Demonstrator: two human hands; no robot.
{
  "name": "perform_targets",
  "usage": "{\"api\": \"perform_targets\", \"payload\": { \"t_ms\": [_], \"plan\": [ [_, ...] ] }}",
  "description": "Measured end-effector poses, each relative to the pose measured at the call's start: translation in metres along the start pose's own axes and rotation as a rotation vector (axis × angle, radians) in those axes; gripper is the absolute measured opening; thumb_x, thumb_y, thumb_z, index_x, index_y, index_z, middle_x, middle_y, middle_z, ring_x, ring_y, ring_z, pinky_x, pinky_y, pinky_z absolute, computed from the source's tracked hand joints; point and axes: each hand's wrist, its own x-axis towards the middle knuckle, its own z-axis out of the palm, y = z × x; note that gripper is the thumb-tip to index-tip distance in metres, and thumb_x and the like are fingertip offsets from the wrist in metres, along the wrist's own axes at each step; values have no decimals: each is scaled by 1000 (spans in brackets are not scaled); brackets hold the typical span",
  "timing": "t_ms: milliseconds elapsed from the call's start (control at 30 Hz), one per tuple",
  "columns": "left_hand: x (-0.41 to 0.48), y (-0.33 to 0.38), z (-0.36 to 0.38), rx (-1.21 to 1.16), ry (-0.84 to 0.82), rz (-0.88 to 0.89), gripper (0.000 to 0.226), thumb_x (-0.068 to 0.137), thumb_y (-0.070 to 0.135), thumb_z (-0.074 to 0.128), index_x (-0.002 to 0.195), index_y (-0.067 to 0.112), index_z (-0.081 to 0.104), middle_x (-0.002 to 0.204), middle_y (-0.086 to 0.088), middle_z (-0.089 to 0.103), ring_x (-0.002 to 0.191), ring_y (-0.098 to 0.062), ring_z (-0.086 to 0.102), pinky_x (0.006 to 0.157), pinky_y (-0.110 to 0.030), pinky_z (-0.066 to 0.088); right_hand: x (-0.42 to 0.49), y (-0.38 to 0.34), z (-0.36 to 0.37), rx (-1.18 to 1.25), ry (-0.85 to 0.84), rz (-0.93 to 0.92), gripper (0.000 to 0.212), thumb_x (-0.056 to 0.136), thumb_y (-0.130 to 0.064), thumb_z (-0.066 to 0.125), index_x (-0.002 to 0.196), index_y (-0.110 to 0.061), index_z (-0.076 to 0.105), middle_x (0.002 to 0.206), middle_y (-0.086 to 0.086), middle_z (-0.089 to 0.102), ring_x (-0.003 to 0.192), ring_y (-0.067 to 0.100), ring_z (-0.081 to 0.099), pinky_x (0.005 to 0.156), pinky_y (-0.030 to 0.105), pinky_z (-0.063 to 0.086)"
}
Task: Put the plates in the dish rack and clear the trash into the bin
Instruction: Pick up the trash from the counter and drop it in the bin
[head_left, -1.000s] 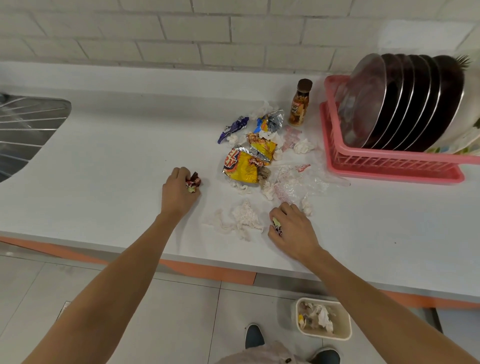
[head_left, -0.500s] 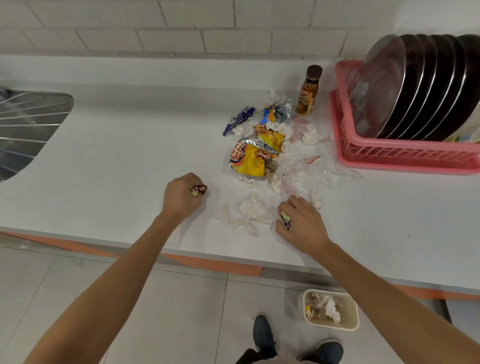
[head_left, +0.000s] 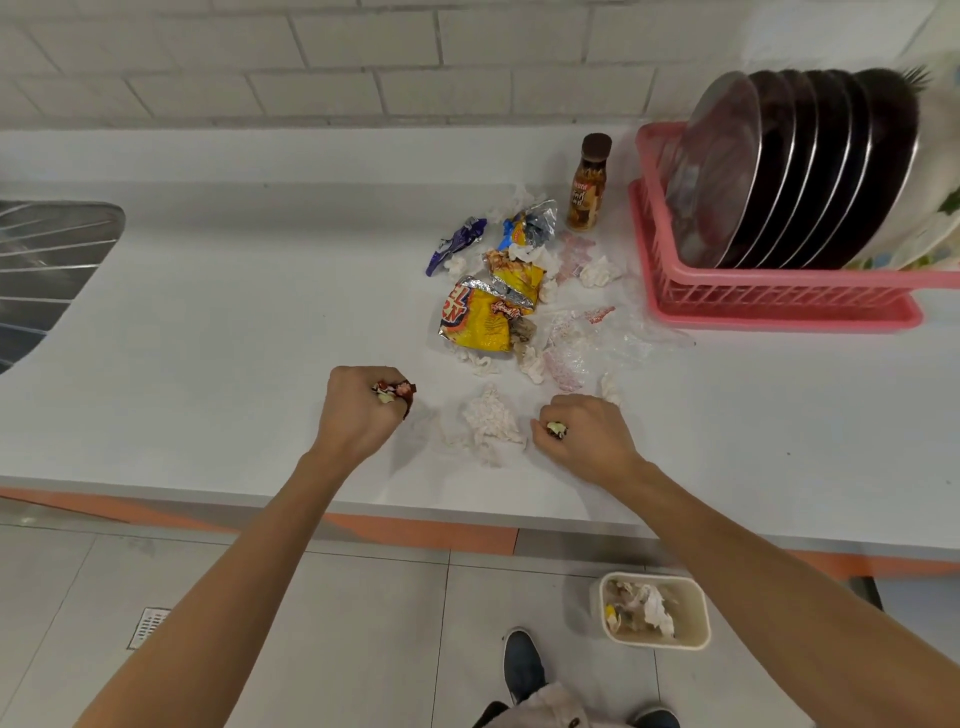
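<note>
My left hand (head_left: 363, 410) grips a small red wrapper (head_left: 395, 391) on the white counter (head_left: 208, 322). My right hand (head_left: 584, 434) holds a small crumpled scrap (head_left: 556, 429), knuckles down on the counter. Between the two hands lies a crumpled white tissue (head_left: 491, 418). Behind it sits a pile of trash: a yellow chip bag (head_left: 478, 319), a purple wrapper (head_left: 456, 244), clear plastic (head_left: 613, 338) and tissue bits. Several dark plates (head_left: 800, 166) stand upright in the pink dish rack (head_left: 779, 296) at the right. The cream bin (head_left: 698, 613), holding trash, stands on the floor below the counter.
A brown bottle (head_left: 588, 182) stands between the trash pile and the rack. A steel sink drainboard (head_left: 47, 260) is at the far left. My shoes (head_left: 522, 662) are on the tiled floor beside the bin, and a floor drain (head_left: 148, 626) lies at the left.
Both hands have closed tighter around their scraps and drawn slightly toward each other and the tissue. The camera has shifted a little; the trash pile has not moved.
</note>
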Motion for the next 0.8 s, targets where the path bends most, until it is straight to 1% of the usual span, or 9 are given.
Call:
{"api": "perform_targets", "payload": {
  "t_ms": [100, 200, 267, 367, 433, 533, 600, 667, 800],
  "plan": [
    [-9, 18, 3, -71, -25, -2, 29, 67, 7, 56, 48, 29, 57, 55, 1, 62, 54, -17, 55, 51, -22, 37, -6, -7, -12, 102, 25, 0, 30, 77, -33, 49, 50, -22, 57, 48, -7, 49, 46, 14, 35, 45, 26, 36],
    [-17, 33, 13, -105, -51, 9, 26, 64, 11, 54, 48, 31, 56, 54, 2, 60, 53, -16, 55, 50, -19, 36, -12, -12, -24, 105, -3, 5, 27, 73, -29, 50, 47, -27, 39, 43, -7, 35, 44, 18, 28, 42, 30, 39],
    [-21, 42, 20, -118, -63, 23, 25, 63, 10, 54, 47, 29, 56, 52, 0, 58, 53, -19, 54, 50, -20, 35, -15, -15, -30, 122, -34, 32, 29, 70, -25, 53, 45, -22, 40, 40, -1, 34, 45, 19, 24, 44, 31, 37],
    [-27, 58, 31, -144, -84, 43, 26, 62, 9, 53, 46, 29, 55, 49, 4, 54, 49, -15, 49, 49, -20, 34, -21, -20, -41, 219, -44, 108, 30, 68, -24, 55, 42, -16, 43, 41, 8, 32, 50, 18, 19, 50, 32, 35],
    [-34, 72, 38, -149, -106, 65, 26, 62, 8, 53, 46, 28, 55, 48, 5, 54, 48, -14, 47, 49, -21, 34, -27, -21, -51, 271, -43, 166, 32, 68, -26, 54, 40, -18, 40, 43, 10, 30, 53, 18, 18, 57, 33, 39],
    [-46, 97, 51, -184, -134, 85, 25, 60, 6, 53, 45, 26, 56, 47, 8, 55, 48, -12, 49, 49, -16, 33, -41, -20, -70, 311, -57, 211, 37, 68, -24, 53, 39, -23, 31, 43, 5, 26, 54, 20, 18, 64, 34, 41],
    [-55, 114, 60, -205, -149, 103, 23, 59, 5, 53, 45, 23, 56, 46, 10, 54, 48, -11, 50, 49, -14, 33, -54, -17, -83, 355, -69, 241, 37, 67, -24, 54, 38, -21, 30, 42, 1, 23, 53, 17, 17, 56, 32, 35],
    [-65, 132, 72, -222, -171, 115, 21, 58, 6, 53, 44, 21, 56, 45, 8, 53, 47, -11, 47, 49, -18, 33, -68, -13, -96, 392, -97, 284, 36, 66, -24, 54, 36, -20, 33, 40, 1, 27, 53, 10, 20, 53, 25, 25],
    [-94, 172, 100, -282, -249, 114, 20, 58, 4, 50, 42, 16, 54, 43, 7, 50, 45, -9, 44, 48, -19, 31, -103, 0, -122, 424, -127, 351, 37, 69, -18, 58, 40, -13, 36, 40, -3, 32, 52, 7, 25, 52, 23, 25]
  ]
}}
